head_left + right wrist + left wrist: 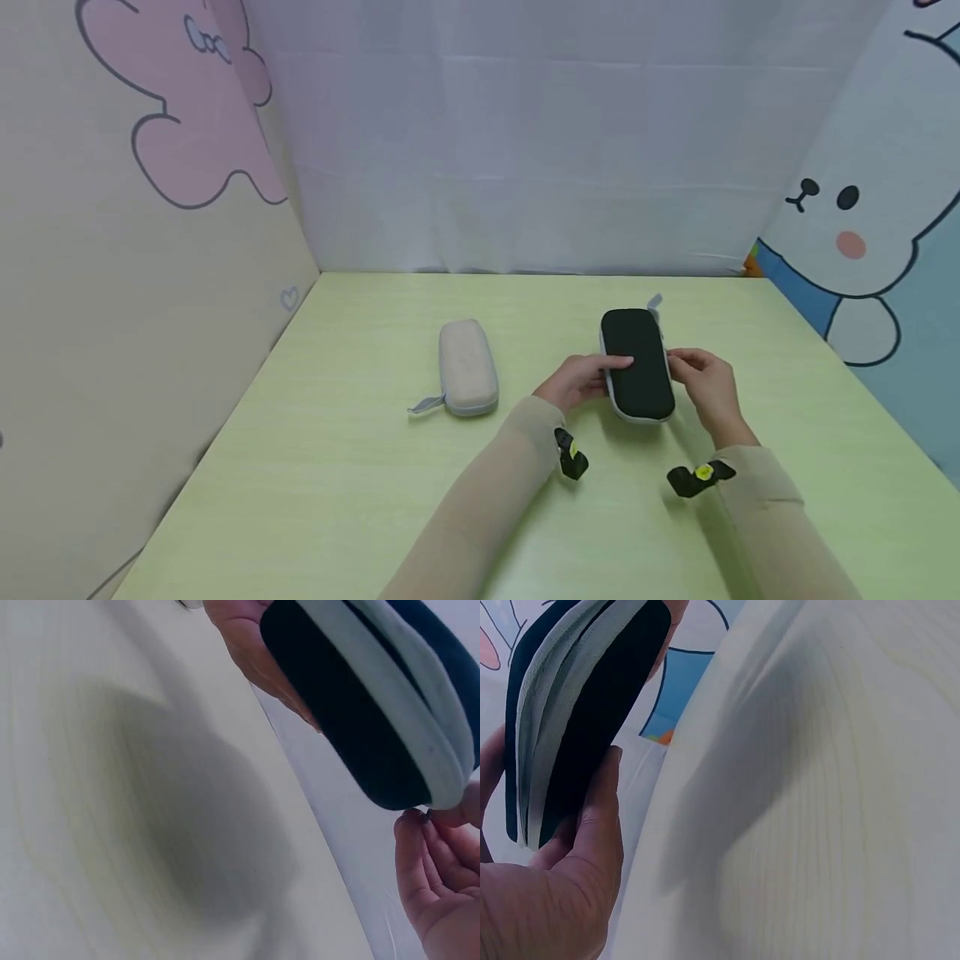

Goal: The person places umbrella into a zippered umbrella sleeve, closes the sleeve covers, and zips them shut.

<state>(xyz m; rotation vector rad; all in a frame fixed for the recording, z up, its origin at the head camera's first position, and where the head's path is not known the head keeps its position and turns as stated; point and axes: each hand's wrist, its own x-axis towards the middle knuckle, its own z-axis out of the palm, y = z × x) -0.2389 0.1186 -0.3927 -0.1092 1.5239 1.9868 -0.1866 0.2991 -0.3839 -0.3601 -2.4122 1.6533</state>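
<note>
We hold the black case (637,390) above the tabletop (300,467), its long axis running away from us. Our left hand (576,380) grips its left side; our right hand (708,392) pinches its right edge. A beige case (468,367) lies leftward.

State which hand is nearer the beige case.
Left. The left hand, gripping the black case, is right of the beige case; the right hand is farther right.

Under the black case (639,387), some fingers of the left hand (576,381) are hidden. Beside it, the right hand (708,390) pinches a dark bit (426,817) too small to tell.
</note>
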